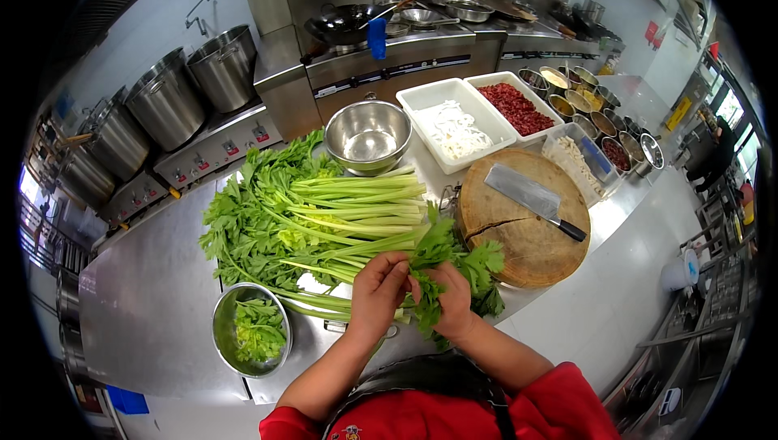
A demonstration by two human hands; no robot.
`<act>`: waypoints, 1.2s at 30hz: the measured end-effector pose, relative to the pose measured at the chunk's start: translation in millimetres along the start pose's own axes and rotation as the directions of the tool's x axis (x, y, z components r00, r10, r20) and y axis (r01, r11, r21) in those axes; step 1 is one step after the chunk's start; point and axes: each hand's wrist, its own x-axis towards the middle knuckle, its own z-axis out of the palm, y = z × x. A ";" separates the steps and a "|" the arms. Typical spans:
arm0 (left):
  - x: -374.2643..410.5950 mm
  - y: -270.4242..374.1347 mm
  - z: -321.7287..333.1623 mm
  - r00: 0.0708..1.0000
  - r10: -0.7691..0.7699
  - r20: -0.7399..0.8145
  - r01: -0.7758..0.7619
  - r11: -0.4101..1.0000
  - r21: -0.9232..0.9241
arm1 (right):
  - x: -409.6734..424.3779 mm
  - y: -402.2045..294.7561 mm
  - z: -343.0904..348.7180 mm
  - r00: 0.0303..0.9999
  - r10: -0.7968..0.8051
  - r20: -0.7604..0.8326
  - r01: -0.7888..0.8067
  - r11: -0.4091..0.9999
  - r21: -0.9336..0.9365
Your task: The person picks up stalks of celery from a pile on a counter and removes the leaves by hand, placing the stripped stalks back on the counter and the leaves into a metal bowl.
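Note:
Leafy celery tops (434,242) are between my two hands, just left of a round wooden chopping block (526,221). My left hand (381,288) pinches part of the greens with thumb and forefinger. My right hand (450,300) is closed around more of the leaves. Beyond my hands, a large pile of celery stalks (358,197) lies on the steel table, its leafy ends to the left. A steel bowl (252,330) at the lower left holds some celery leaves (259,329). On the block rests a cleaver (524,191) with a black handle.
A steel basin (368,136) stands behind the celery. Two white trays hold white slices (453,130) and chopped red pieces (516,109). Right of them are a clear plastic container (580,160) and several steel seasoning pots (602,118). Stoves and stockpots (167,103) line the wall; a person (714,154) is far right.

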 end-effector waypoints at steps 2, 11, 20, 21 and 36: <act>0.6 0.4 -0.1 1.000 -0.018 0.008 0.018 1.000 -0.005 | -1.1 0.8 -0.7 1.000 -0.004 0.010 0.004 1.000 0.020; -1.6 -3.2 6.2 1.000 -0.012 -0.009 0.012 0.997 0.071 | -5.0 6.4 -11.1 0.968 0.180 0.173 -0.239 0.866 0.438; 9.6 8.3 -7.0 0.997 0.056 -0.058 -0.052 0.997 0.065 | -8.4 -23.4 -13.4 0.959 0.145 0.242 -0.228 0.904 0.362; 9.9 9.0 -4.5 0.996 0.076 -0.048 -0.072 0.993 0.089 | -8.6 -15.3 -16.4 0.939 0.314 0.137 -0.337 0.921 0.194; 14.2 -10.2 11.2 0.982 0.191 -0.008 -0.177 0.926 0.334 | 16.3 6.6 -14.4 0.453 0.701 0.550 -0.810 0.066 0.583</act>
